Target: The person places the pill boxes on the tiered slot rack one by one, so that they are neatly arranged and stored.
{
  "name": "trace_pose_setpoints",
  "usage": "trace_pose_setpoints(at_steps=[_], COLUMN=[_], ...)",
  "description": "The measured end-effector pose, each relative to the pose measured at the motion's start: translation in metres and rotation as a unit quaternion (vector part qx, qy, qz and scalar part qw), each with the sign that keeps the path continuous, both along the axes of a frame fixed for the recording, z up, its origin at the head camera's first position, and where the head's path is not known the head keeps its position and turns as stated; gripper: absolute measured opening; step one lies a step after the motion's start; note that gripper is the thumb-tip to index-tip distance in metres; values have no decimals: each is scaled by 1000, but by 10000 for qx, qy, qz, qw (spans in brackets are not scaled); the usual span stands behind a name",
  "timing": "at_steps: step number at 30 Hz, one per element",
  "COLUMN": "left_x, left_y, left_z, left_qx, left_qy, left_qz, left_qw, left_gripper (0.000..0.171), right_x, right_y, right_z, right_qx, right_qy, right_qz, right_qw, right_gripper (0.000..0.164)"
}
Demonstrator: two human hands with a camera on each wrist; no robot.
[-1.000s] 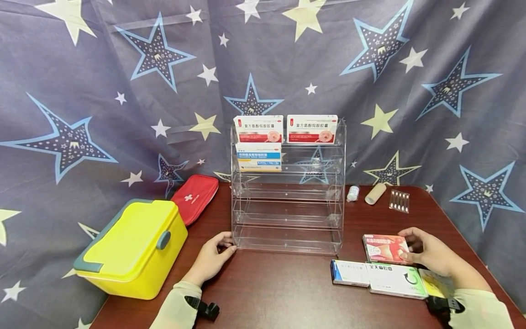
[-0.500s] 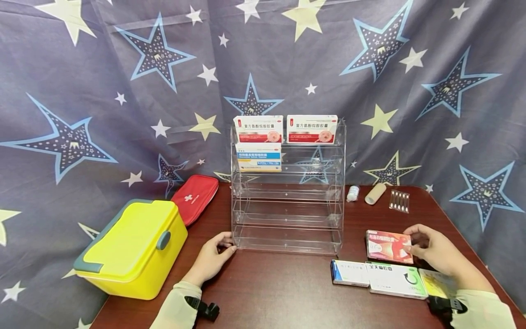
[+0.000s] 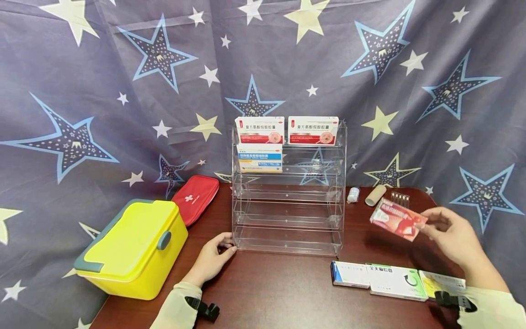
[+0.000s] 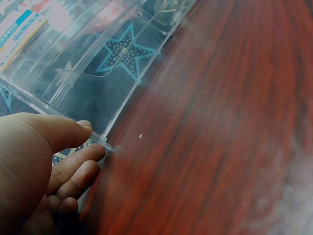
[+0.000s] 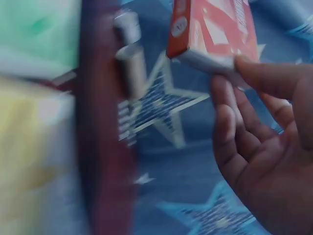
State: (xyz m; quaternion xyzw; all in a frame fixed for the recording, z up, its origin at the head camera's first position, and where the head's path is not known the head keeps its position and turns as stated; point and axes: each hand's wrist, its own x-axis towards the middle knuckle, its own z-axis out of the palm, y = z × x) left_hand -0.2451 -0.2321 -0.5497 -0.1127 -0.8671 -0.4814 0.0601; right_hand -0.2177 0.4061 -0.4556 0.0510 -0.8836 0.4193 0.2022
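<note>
My right hand pinches a red and pink medicine box by its right end, tilted above the table. In the right wrist view, the thumb and fingers hold that box at its edge. My left hand holds the lower left corner of a clear plastic display rack. The left wrist view has the thumb and a finger at the rack's corner edge. Two red-and-white medicine boxes stand on the rack's top tier, with a blue-and-white medicine box below the left one.
A white and blue box, a white and green box and a yellow box lie front right. Behind are a small bottle, a beige roll and cotton swabs. A yellow case and red pouch lie left.
My right hand has lifted the red and pink box off the table, moving it up and away from me while tilting it. My left hand stays at the rack's corner.
</note>
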Motion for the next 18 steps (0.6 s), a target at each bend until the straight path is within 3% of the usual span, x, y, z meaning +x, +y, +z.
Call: trace_pose_setpoints(at_steps=[5, 9, 13, 18], left_x=[0, -2, -2, 0], left_y=[0, 0, 0, 1], left_z=[1, 0, -1, -2], left_qx=[33, 23, -32, -73], left_qy=[13, 72, 125, 224], left_qz=[-44, -65, -50, 5], left_qw=[10000, 10000, 9999, 9997], left_gripper=[33, 34, 34, 34], right_x=[-5, -13, -31, -62], right_y=[-22, -49, -81, -126], right_z=[62, 115, 155, 185], right_qx=[-640, -1020, -917, -345], right_qy=[610, 638, 853, 1139], right_qz=[38, 130, 261, 449], right_qw=[9961, 9926, 9918, 9919], right_gripper=[23, 23, 24, 23])
